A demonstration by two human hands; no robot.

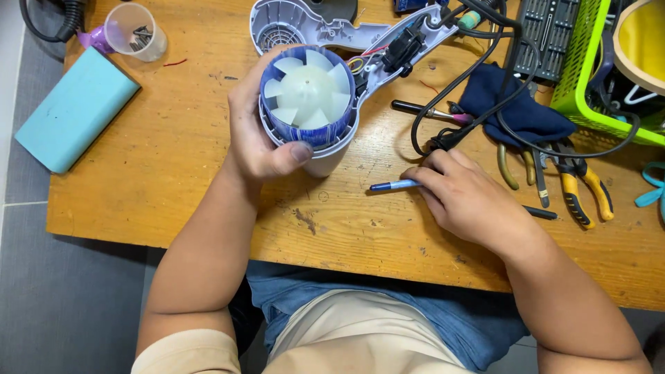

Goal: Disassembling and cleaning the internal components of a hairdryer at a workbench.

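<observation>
Head view, looking down: the opened white plastic hair-dryer body with a blue-ringed white fan wheel [309, 97] is gripped by the left hand [260, 131], fingers wrapped behind the barrel and the thumb pressed across its lower front rim. The fan end is turned up toward the camera, and the dryer is held over the worn wooden counter [173, 159], near its far middle. Just beyond the dryer, the detached white half-shell with a round grille [291, 28] is lying, and to the dryer's right its open handle with a black switch block and coloured wires [398, 48] is exposed.

The right hand [467, 197] is laid flat on the counter, right of and nearer than the dryer, fingers curled loosely over a slim blue-handled screwdriver [391, 185]; whether it is properly gripped cannot be told.

For the pick-up to go well, the screwdriver is best pinched near its handle and not dragged across the black power cord [450, 131] looped just beyond it. The barrel should be kept steady and level, so the loose wires are not strained. A thumb held clear of the fan blades is advised.

Further right of the dryer, a dark blue cloth [519, 111] and yellow-handled pliers [585, 194] are seen.
</observation>
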